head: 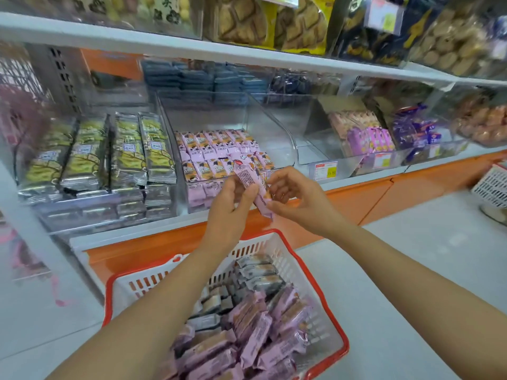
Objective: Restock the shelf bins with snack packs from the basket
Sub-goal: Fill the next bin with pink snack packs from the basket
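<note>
A white basket with a red rim (277,242) stands below the shelf, holding several pink snack packs (255,333) and some grey ones (258,272). Both hands are raised in front of a clear shelf bin (197,119) partly filled with the same pink packs (216,149). My left hand (230,207) grips a small stack of pink snack packs (251,179), held upright and tilted. My right hand (293,196) pinches the lower right end of that stack, beside the bin's front edge.
Left of the pink bin stand rows of yellow-green packs (109,152). To its right is a clear bin with nothing in it (277,133), then bins of purple packs (370,138). An upper shelf (164,42) carries biscuit bags. Another white basket (491,185) sits at the far right.
</note>
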